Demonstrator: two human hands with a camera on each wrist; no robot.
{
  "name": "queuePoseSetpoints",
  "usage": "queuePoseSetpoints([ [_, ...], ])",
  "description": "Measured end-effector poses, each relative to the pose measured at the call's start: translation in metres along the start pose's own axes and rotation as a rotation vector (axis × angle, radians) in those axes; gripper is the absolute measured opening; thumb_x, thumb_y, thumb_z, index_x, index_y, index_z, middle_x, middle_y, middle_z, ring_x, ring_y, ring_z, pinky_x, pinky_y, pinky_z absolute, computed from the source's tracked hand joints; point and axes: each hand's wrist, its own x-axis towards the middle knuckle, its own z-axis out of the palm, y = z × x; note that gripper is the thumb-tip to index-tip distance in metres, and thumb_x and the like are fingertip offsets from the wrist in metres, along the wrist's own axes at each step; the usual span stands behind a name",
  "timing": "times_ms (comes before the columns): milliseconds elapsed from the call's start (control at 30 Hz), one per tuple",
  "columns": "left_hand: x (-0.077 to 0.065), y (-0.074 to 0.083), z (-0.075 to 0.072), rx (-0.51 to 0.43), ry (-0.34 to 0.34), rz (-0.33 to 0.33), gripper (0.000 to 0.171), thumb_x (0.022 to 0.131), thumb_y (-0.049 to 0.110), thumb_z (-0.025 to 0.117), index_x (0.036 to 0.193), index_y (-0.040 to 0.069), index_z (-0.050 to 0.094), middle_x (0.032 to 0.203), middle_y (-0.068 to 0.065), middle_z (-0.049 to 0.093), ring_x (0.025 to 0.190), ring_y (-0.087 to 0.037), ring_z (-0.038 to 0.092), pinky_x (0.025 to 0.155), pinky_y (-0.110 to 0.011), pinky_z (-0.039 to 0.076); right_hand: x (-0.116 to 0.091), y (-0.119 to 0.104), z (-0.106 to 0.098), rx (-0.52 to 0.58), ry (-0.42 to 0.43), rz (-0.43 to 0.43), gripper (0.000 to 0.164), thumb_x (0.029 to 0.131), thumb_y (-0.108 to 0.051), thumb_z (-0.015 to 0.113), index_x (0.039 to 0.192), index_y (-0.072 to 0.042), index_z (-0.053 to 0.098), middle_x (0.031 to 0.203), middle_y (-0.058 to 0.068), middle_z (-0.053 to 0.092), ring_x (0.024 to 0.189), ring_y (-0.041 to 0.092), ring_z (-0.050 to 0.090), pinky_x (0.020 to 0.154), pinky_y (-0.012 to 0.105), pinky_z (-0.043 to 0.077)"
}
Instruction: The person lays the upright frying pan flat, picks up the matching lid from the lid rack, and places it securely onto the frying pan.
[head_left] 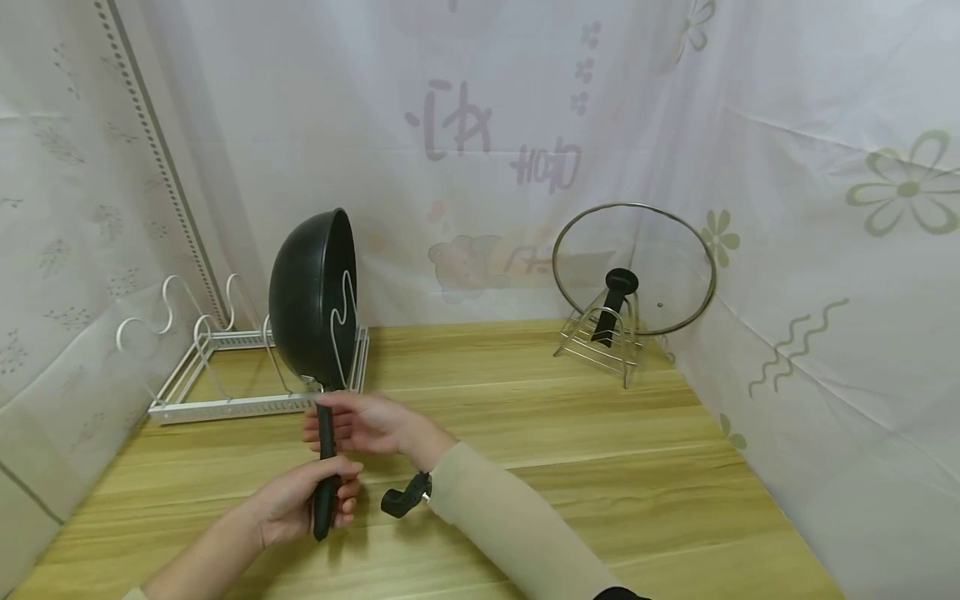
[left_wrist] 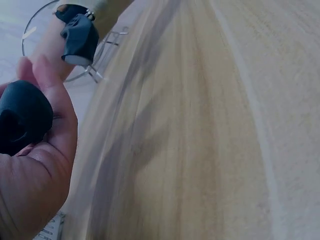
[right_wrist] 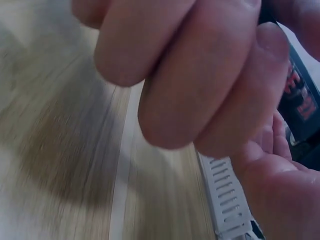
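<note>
The left hand [head_left: 300, 497] curls its fingers round the pan handle [head_left: 326, 437]. At its one o'clock, the right hand [head_left: 375, 425] does also.

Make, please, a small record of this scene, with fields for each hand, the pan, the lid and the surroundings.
Left hand: grips the handle near its free end
Right hand: around the handle, nearer the pan
Pan: black, deep, turned on its side at the white rack; opening faces right in the head view
Lid: clear, metal-rimmed, on edge at the small wire stand
Surroundings: wood-patterned table, pale printed cloth behind
</note>
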Motion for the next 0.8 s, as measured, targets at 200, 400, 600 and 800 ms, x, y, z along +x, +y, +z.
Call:
queuePoseSetpoints([
  [200, 0.000, -0.002, 0.002, -0.028, -0.012, 0.011, 0.033, 0.116, 0.023, 0.042, 0.088, 0.022, 0.059, 0.081, 0.013, 0.058, 0.076, -0.002, 0.061, 0.076, -0.021, 0.057, 0.007, 0.000, 0.006, 0.086, -0.003, 0.015, 0.024, 0.113, -0.028, 0.056, 0.106, -0.010, 0.071, 0.102, 0.006, 0.076, 0.098, 0.016, 0.074, 0.129, 0.053, 0.041],
  [400, -0.002, -0.002, 0.006, -0.096, -0.026, -0.007, 0.031, 0.116, 0.024, 0.040, 0.094, 0.020, 0.061, 0.087, 0.012, 0.064, 0.084, -0.004, 0.067, 0.079, -0.021, 0.059, 0.010, 0.000, 0.012, 0.119, -0.029, 0.025, 0.026, 0.113, -0.028, 0.053, 0.102, -0.012, 0.071, 0.102, 0.004, 0.074, 0.097, 0.014, 0.073, 0.133, 0.056, 0.033],
  [600, -0.003, -0.004, 0.008, -0.125, -0.069, 0.015, 0.035, 0.117, 0.023, 0.036, 0.092, 0.021, 0.060, 0.084, 0.013, 0.060, 0.079, -0.002, 0.064, 0.070, -0.017, 0.055, 0.013, -0.001, 0.015, 0.138, -0.084, 0.017, 0.030, 0.114, -0.029, 0.052, 0.098, -0.015, 0.072, 0.098, 0.000, 0.073, 0.095, 0.012, 0.073, 0.111, 0.040, 0.057],
  [800, 0.000, -0.006, 0.010, -0.149, -0.096, 0.041, 0.038, 0.116, 0.021, 0.036, 0.084, 0.022, 0.057, 0.077, 0.014, 0.053, 0.068, 0.001, 0.059, 0.062, -0.014, 0.047, 0.015, -0.001, 0.020, 0.182, -0.089, -0.003, 0.030, 0.114, -0.025, 0.052, 0.093, -0.015, 0.071, 0.088, -0.003, 0.072, 0.085, 0.010, 0.072, 0.083, 0.029, 0.065],
])
